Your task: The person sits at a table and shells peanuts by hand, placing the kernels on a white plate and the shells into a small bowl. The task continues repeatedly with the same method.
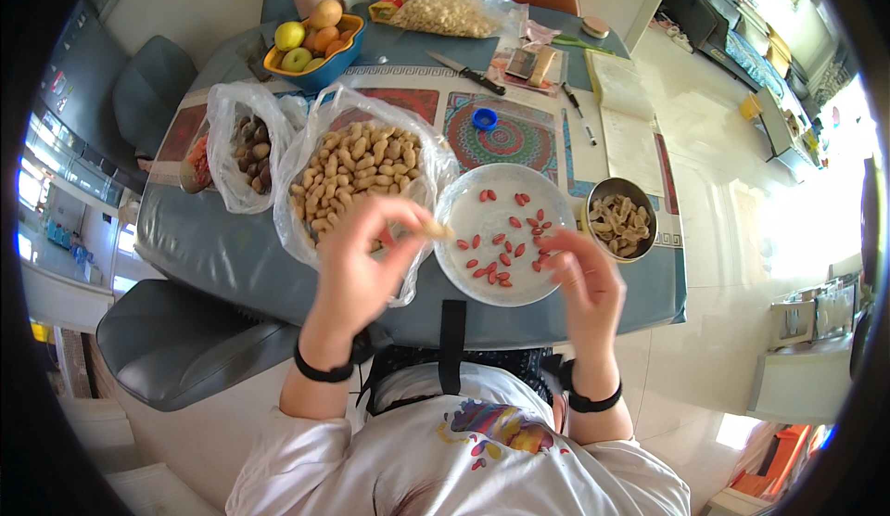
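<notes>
My left hand (368, 265) pinches a tan peanut pod (437, 231) between thumb and fingertips, at the left rim of a pale round plate (455, 196). Red-skinned peanut kernels (498, 239) lie scattered on that plate. Over its right side hovers my right hand (591, 283), blurred, with thumb and forefinger apart and nothing visible between them. Left of the plate, a clear plastic bag (292, 224) stands wide, full of unshelled peanuts (361, 161). To the right, a metal bowl (653, 227) holds broken peanut shells (619, 224).
A smaller bag (226, 147) of brown round nuts sits at the left. Farther back are a blue fruit basket (348, 53), a knife (466, 73) with a black handle, and a blue bottle cap (484, 119). A pen (578, 113) and open notebook (629, 137) lie at the right.
</notes>
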### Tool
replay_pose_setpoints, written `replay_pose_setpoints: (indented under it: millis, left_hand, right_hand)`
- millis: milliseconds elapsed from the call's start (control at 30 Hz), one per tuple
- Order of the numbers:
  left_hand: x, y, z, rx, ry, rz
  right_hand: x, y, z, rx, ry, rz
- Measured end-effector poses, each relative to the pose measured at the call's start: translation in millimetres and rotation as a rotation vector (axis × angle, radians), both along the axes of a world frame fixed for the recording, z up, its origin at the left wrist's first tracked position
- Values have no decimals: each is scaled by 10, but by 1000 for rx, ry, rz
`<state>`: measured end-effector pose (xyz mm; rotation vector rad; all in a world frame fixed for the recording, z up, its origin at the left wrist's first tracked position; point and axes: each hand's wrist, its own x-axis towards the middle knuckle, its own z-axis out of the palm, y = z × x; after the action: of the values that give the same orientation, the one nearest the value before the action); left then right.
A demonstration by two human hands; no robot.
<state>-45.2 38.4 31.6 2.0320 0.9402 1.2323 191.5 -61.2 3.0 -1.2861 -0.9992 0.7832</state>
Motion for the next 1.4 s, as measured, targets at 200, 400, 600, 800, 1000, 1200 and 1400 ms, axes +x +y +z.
replay_pose_setpoints:
  millis: [200, 400, 600, 800, 1000, 1200, 1400]
  left_hand:
    - [367, -317, -107, -170, -71, -258]
    - [498, -404, -226, -817, -611, -386]
    - [609, -456, -305, -911, -694, -293]
    - [620, -504, -360, -858, -696, -329]
    - [583, -489, -438, -788, -518, -369]
    - [546, -442, -471, -802, -484, -418]
    - [528, -437, -463, -852, -512, -426]
  right_hand:
    - [-197, -14, -53, -116, 362, 371]
    - [-201, -37, -119, 22, 344, 243]
    - [-313, -4, -188, 131, 235, 166]
    - [-391, 80, -161, 252, 297, 24]
    - [-294, 59, -136, -18, 66, 421]
    - [-317, 48, -170, -52, 25, 345]
    - [-345, 41, -180, -41, 31, 323]
